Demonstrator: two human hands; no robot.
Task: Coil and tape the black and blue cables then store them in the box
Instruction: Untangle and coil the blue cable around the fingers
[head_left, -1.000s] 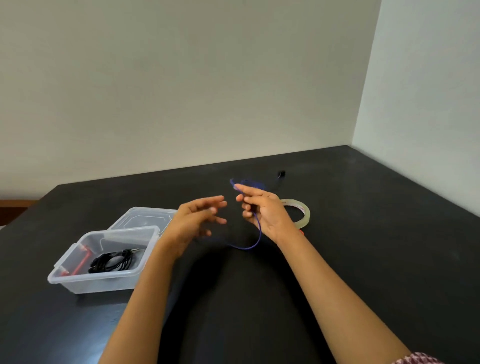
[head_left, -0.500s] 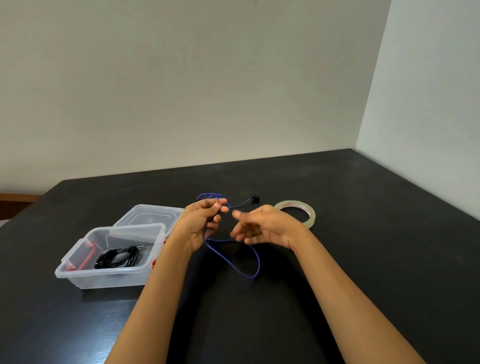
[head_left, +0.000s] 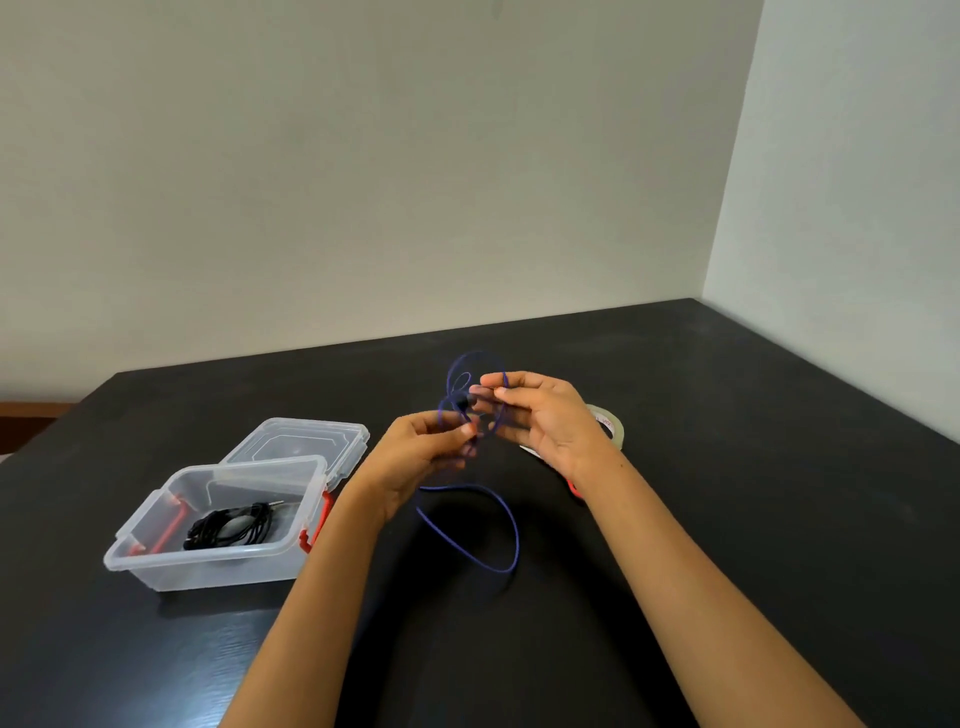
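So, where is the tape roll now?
In the head view the tape roll lies on the black table, right of centre, partly hidden behind the right hand; the box stands on the left.

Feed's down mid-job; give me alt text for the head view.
The left hand and right hand pinch a partly coiled blue cable above a black table, slack trailing down. An open clear box at left holds the coiled black cable; a tape roll lies behind the right hand.
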